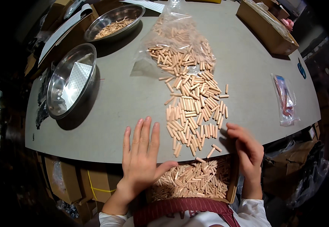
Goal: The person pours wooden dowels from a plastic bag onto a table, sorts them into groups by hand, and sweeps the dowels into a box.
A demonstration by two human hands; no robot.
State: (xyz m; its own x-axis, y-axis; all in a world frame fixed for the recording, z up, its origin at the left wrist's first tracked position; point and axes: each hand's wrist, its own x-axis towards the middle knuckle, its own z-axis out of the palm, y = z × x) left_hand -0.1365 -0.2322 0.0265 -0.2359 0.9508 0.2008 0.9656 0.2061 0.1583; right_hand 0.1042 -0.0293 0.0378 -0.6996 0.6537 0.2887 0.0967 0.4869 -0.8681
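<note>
Okay, brown cardboard box (233, 185) of short tan wooden pegs (196, 178) sits at the grey tabletop's (115, 94) near edge. Left hand (140, 160) spread, grasping nothing; right hand (249, 150) half-curled, can't tell if gripping. I'd cup palms low around loose pegs (189, 104) trailing from the clear plastic bag (175, 28).

Bare gray tabletop (121, 98) flanks the dowel spread (194, 109), leaving a hand a lane along either side. Well left of the spread, a near steel bowl (59, 72) and a far steel bowl (133, 13) bar the way. To its right lies a flat clear packet (284, 102); a brown carton (257, 31) stands off its far right. A plastic bag (143, 65) blocks its far end; the left hand (143, 151) and right hand (246, 145) crowd its near end.
</note>
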